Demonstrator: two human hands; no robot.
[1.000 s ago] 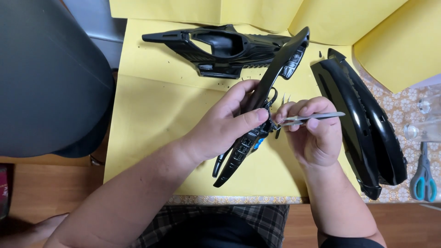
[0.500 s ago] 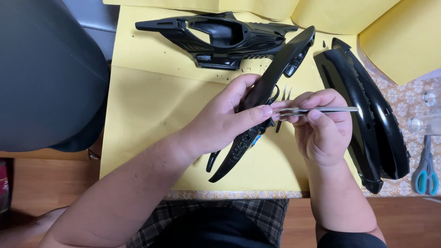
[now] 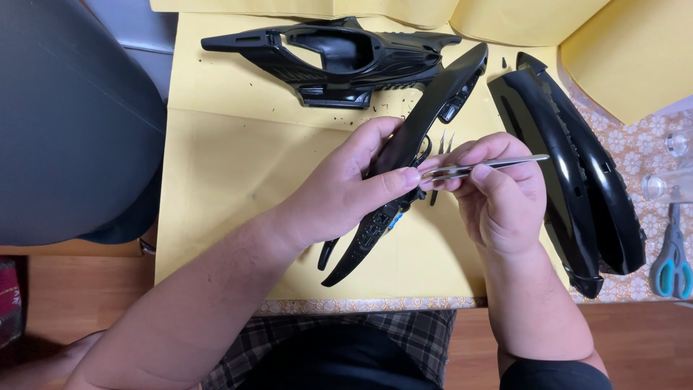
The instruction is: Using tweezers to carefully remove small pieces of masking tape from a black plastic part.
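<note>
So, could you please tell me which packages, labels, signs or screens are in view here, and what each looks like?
No labels, signs or screens show.
Yellow envelopes: large flat paper packages, overlapping at the top right corner of the table.
Yellow paper sheet: flat, spread under the black plastic parts; whether it is an envelope cannot be told.

Even, bright indoor light; sharp focus throughout.
Soft shadows lie under the hands; pale glare streaks the glossy black shells (image 3: 577,166) at right.
</note>
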